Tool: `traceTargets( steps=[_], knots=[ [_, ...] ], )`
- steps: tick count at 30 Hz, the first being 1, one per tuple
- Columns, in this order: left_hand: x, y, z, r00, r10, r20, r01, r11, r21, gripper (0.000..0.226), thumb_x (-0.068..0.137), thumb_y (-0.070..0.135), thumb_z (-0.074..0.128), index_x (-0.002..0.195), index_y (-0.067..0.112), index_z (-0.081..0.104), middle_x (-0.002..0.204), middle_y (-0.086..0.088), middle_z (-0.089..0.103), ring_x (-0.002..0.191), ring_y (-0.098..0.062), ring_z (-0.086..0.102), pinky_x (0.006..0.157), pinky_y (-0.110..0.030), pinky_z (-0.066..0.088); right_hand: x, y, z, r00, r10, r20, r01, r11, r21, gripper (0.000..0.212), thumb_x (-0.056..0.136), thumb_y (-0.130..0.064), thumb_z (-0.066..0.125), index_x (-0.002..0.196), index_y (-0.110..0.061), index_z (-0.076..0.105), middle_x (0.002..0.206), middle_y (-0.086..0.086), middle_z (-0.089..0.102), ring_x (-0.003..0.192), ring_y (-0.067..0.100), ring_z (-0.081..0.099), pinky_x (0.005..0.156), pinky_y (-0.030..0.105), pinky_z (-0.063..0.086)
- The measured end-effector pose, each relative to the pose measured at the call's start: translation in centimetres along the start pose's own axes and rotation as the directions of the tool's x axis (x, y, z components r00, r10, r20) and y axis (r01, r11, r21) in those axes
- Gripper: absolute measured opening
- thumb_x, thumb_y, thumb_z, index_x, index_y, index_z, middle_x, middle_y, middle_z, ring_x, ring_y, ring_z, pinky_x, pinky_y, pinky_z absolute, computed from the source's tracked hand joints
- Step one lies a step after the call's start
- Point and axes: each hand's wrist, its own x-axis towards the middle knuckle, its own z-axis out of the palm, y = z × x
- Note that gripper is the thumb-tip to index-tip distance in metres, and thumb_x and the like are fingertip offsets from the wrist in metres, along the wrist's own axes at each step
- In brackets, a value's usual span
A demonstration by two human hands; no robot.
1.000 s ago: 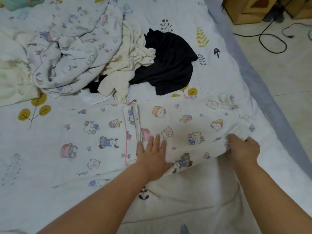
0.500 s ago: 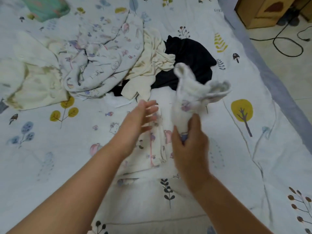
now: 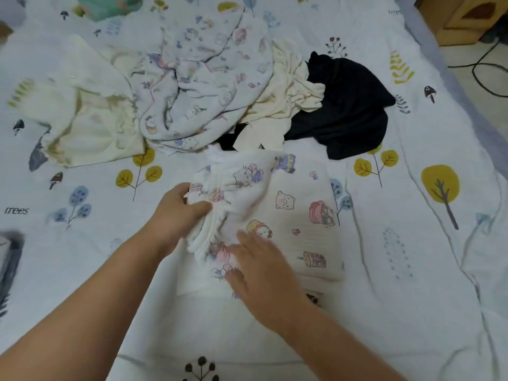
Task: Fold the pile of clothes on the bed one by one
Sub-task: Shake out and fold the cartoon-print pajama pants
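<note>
Bed (image 3: 412, 270) edge runs down the right side of my view, floor beyond it with a black cable (image 3: 478, 64) and a wooden box (image 3: 467, 20) at top right. Open sheet to the right of the work area and on the near side under my arms. Left side also has bare sheet, with something dark at the left frame edge that I can't make out.

Unfolded pile sits on the far side of the piece I'm working on: printed blanket (image 3: 203, 86) in the middle, cream garment (image 3: 286, 105) on its right, black garment (image 3: 349, 105) right of that, pale yellow cloth (image 3: 82, 114) on the left. A green item (image 3: 110, 4) lies at the top edge. The pile's near edge almost touches the folded piece, so little room there.

Cartoon-print garment (image 3: 297, 215) lies flat in the centre of the bed, folded into a rough rectangle. Its gathered edge bunches up at the left side.

Left hand (image 3: 176, 213): grip closed on that bunched edge, thumb on top, fingers curled under the fabric. Right hand (image 3: 264, 270): fingers straight and spread, pressing flat on the near-left part of the garment, holding nothing. Both hands sit on the left half of the garment, close together; the right half lies uncovered.
</note>
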Motion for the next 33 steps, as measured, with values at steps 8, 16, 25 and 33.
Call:
traceTargets(
  steps=[8, 16, 25, 33],
  knots=[
    [0.9, -4.1, 1.1, 0.983, -0.031, -0.181, 0.089, 0.941, 0.325, 0.067, 0.086, 0.053, 0.052, 0.139, 0.016, 0.032, 0.132, -0.013, 0.049, 0.115, -0.03, 0.051, 0.095, -0.038, 0.039, 0.0, 5.2, -1.0, 0.813, 0.578, -0.072, -0.583, 0.809, -0.078, 0.051, 0.098, -0.038, 0.028, 0.147, -0.021, 0.024, 0.158, 0.01, 0.006, 0.144, 0.033, 0.002, 0.114, 0.051, 0.013],
    [3.6, -3.5, 1.6, 0.913, 0.262, -0.314, -0.036, 0.817, 0.576, 0.03, 0.088, 0.025, 0.055, 0.067, 0.011, 0.037, 0.074, -0.006, 0.046, 0.076, -0.031, 0.047, 0.056, -0.032, 0.025, 0.8, 5.6, -1.4, 0.784, 0.615, -0.08, -0.617, 0.787, 0.009, 0.041, 0.099, -0.03, 0.033, 0.14, -0.028, 0.038, 0.158, -0.001, 0.006, 0.143, 0.026, 0.007, 0.108, 0.044, 0.03],
    [3.1, -6.8, 2.1, 0.873, 0.427, 0.235, -0.332, 0.167, 0.928, 0.061, 0.095, 0.049, 0.025, 0.149, 0.025, 0.013, 0.158, -0.009, -0.006, 0.143, -0.038, -0.006, 0.11, -0.06, 0.002, 3.4, 6.0, 0.6, 0.773, 0.624, -0.113, -0.634, 0.765, -0.114, 0.063, 0.097, -0.049, 0.022, 0.147, -0.034, -0.013, 0.155, -0.002, -0.023, 0.142, 0.028, -0.023, 0.11, 0.061, 0.001],
    [4.8, -8.9, 0.8, 0.938, 0.188, 0.29, -0.338, 0.316, 0.886, 0.069, 0.096, 0.052, 0.026, 0.148, 0.029, -0.013, 0.154, 0.002, -0.027, 0.141, -0.044, -0.005, 0.114, -0.053, 0.01, 3.3, 7.5, 2.0, 0.789, 0.613, -0.031, -0.61, 0.776, -0.161, 0.065, 0.096, -0.052, 0.023, 0.145, -0.037, -0.017, 0.155, -0.003, -0.023, 0.143, 0.028, -0.018, 0.113, 0.055, 0.01]
  ],
)
